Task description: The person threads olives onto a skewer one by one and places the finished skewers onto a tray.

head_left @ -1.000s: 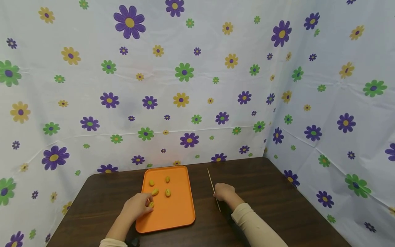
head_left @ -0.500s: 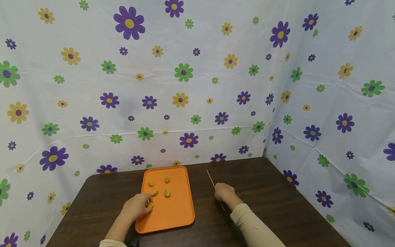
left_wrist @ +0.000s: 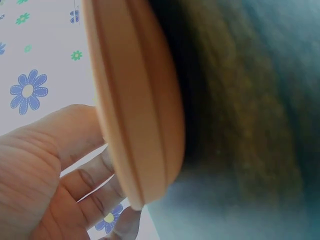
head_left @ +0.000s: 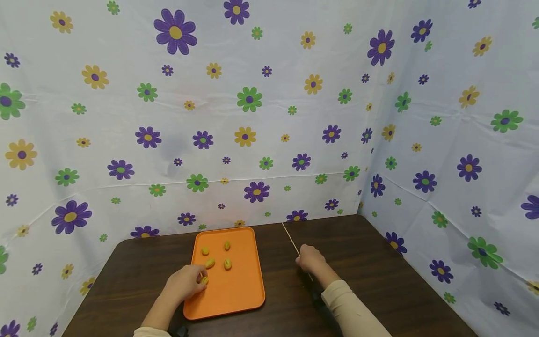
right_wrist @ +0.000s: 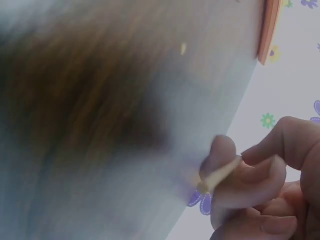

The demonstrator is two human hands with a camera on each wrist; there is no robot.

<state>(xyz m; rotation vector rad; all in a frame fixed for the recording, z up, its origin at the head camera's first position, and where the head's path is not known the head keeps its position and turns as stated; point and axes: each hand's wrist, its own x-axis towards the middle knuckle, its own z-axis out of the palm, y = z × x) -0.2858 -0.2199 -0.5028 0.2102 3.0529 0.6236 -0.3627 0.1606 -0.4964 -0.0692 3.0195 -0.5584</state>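
Observation:
Over the left part of the orange tray (head_left: pixel 246 295), my left hand (head_left: pixel 183 283) has its thumb and fingers curled round a small yellow-green oval piece (head_left: pixel 204 280). Several similar pieces lie farther back on the tray, one (head_left: pixel 228 264) of them near its middle. To the right of the tray, my right hand (head_left: pixel 310 259) pinches a thin wooden skewer (head_left: pixel 289 236) that slants away toward the back of the table. In the right wrist view the skewer's near end (right_wrist: pixel 220 175) pokes out between thumb and fingers. The tray edge (left_wrist: pixel 135 100) hides the left fingertips in the left wrist view.
Dark brown wooden table (head_left: pixel 139 281) extends on both sides of the tray. White curtains with printed flowers (head_left: pixel 257 192) hang along its back and right side.
My right hand has shifted slightly to the right and turned the skewer, so it slants more to the left at its far end. My left hand has stayed at the same piece.

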